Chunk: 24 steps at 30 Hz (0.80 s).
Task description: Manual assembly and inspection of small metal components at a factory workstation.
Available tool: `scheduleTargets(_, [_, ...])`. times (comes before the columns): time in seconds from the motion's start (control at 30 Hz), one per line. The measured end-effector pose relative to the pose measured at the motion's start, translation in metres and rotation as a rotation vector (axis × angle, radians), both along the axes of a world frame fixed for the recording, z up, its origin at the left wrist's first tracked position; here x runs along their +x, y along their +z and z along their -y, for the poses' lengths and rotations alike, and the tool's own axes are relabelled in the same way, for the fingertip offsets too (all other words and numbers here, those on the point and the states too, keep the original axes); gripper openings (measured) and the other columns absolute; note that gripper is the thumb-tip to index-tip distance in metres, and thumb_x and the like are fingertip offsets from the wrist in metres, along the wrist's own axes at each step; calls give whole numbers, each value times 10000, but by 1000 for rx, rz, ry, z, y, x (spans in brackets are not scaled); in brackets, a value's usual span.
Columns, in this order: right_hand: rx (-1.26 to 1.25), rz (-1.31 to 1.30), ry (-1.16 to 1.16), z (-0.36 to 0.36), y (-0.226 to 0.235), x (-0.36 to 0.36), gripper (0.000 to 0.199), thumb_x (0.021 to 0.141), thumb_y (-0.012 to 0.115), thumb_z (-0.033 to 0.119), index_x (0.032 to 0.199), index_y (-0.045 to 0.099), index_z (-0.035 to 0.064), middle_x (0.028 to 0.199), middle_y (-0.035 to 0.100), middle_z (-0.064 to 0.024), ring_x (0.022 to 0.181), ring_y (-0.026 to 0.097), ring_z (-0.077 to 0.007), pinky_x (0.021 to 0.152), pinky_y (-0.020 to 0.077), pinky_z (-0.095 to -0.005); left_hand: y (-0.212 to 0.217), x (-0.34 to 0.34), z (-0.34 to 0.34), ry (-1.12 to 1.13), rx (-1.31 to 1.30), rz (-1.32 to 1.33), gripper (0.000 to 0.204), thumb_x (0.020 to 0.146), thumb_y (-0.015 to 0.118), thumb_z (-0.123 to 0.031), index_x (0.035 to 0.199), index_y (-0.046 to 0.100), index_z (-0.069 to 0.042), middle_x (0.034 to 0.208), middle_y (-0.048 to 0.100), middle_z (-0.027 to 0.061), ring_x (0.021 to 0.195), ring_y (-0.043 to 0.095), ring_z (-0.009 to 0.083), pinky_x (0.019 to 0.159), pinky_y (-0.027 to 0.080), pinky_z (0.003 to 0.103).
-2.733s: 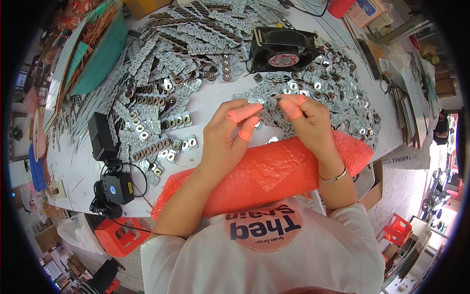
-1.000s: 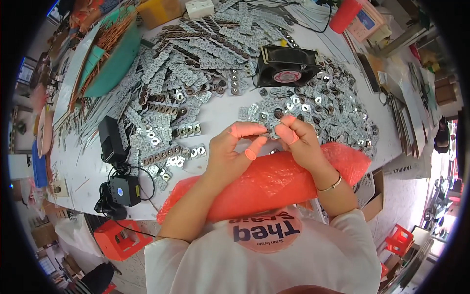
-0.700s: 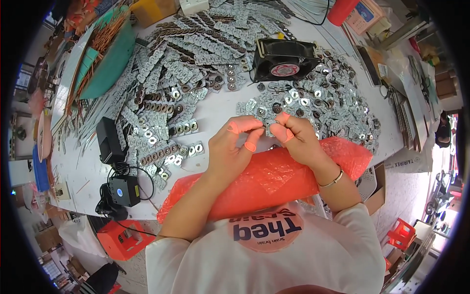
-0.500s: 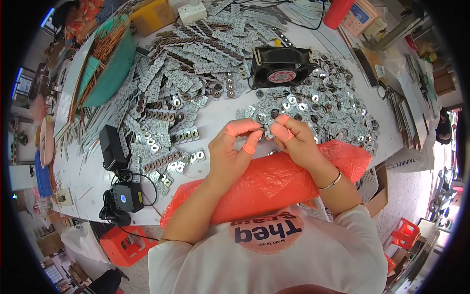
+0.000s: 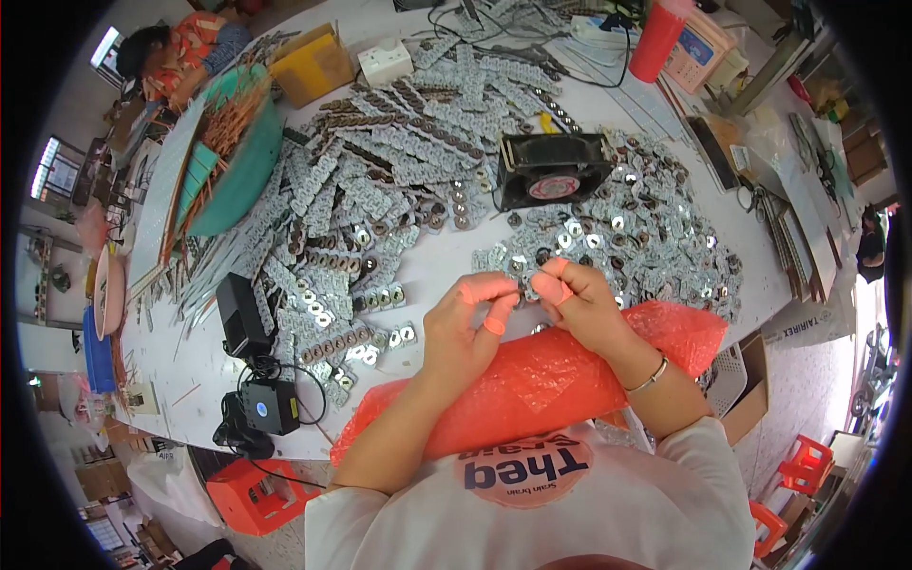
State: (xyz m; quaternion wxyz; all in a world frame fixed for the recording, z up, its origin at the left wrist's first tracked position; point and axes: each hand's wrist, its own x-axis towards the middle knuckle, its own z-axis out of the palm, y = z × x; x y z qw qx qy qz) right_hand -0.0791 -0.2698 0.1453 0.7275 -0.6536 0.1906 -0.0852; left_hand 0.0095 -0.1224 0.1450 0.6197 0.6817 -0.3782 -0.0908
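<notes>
In front of the axial fan [image 5: 556, 176], left hand [image 5: 464, 321] and right hand [image 5: 586, 306] had curled fingers; any grasp could not be told. Small metal plates [image 5: 655, 237] beside the fan appeared light, stiff, slick; edge pinch advisable.

The left forearm [image 5: 404, 427] and right forearm [image 5: 665, 389] reach forward, converging. The left hand [image 5: 458, 328] brings thumb and index fingertips close together; the right hand [image 5: 587, 312], fingers curled, has its thumb and index tips just beside them, exact contact unclear
</notes>
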Motion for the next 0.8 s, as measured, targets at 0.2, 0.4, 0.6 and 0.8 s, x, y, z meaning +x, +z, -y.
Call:
scheduleTargets(0.2, [-230, 35, 89, 4, 0, -5, 221, 899, 578, 202, 783, 564, 15, 578, 422, 54, 541, 387, -37, 481, 338, -219, -8, 0, -4, 26, -8, 301, 191, 783, 621, 56, 959, 589, -10, 957, 639, 119, 865, 627, 215, 775, 496, 286])
scheduleTargets(0.4, [-498, -8, 0, 13, 4, -4, 167, 875, 591, 153, 963, 657, 26, 638, 577, -31, 557, 495, -85, 521, 411, -237, -11, -1, -5, -35, 95, 181, 202, 780, 623, 54, 962, 602, -29, 1001, 637, 130, 911, 628, 230, 775, 510, 301])
scheduleTargets(0.6, [-594, 177, 3, 13, -1, 2, 186, 858, 606, 140, 999, 666, 36, 707, 656, -78, 607, 594, -106, 566, 470, -231, -10, 6, 5, -51, 14, 249, 201, 786, 629, 35, 969, 603, -43, 1039, 628, 146, 923, 628, 244, 768, 519, 309])
scheduleTargets(0.8, [-468, 77, -100, 13, 10, -3, 189, 862, 597, 127, 1012, 663, 32, 725, 668, -73, 624, 618, -119, 589, 493, -238, -7, 6, 1, -11, 55, 184, 206, 779, 639, 20, 972, 595, -38, 1086, 617, 142, 947, 621, 278, 784, 515, 324])
